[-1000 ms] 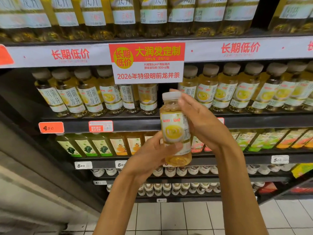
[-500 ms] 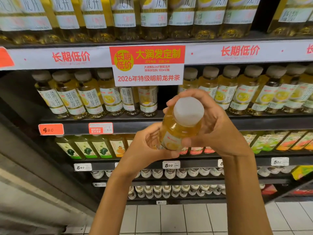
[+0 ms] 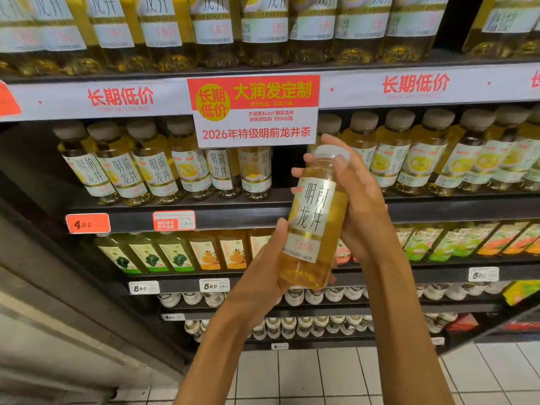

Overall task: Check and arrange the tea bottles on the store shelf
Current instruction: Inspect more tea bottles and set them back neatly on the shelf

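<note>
Both hands' grip [image 3: 309, 229] wraps the upright tea bottle [image 3: 314, 217].

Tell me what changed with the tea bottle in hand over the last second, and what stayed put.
The tea bottle was tipped cap-first toward the camera half a second ago; now it is swung back nearly upright, its label's large black characters facing the camera instead of the cup picture. The left hand still grips its lower part, the right hand its upper part. The shelf rows and the promo sign are unchanged.
</note>
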Action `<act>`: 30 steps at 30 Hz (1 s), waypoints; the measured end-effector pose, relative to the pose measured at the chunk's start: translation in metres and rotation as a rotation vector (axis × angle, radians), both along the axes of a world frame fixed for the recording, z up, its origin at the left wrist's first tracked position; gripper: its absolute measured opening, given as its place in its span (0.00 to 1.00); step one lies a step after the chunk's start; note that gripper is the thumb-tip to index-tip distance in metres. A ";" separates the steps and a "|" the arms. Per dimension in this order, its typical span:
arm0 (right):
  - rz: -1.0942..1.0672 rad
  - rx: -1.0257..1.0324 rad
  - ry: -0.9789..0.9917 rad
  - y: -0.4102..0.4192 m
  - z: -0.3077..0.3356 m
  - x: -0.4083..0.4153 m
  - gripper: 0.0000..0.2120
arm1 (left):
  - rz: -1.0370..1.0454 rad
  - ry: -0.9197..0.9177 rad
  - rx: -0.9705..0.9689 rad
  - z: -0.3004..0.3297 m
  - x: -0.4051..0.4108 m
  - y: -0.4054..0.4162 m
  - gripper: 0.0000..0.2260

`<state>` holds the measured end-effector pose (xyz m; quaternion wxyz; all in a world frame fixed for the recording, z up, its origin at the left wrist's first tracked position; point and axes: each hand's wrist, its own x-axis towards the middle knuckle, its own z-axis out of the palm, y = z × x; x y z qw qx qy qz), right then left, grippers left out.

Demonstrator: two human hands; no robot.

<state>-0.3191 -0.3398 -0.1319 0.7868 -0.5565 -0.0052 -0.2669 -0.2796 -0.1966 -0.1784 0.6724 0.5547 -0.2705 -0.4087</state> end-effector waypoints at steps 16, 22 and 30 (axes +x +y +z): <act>-0.106 -0.136 0.079 -0.002 0.009 0.006 0.12 | -0.117 0.203 -0.115 -0.004 0.001 -0.012 0.31; -0.279 -0.264 0.180 -0.013 0.000 0.015 0.07 | 0.047 -0.045 -0.008 -0.004 0.003 -0.016 0.20; 0.051 0.195 0.094 -0.018 -0.019 0.018 0.13 | -0.105 0.514 -0.163 -0.009 0.007 -0.018 0.30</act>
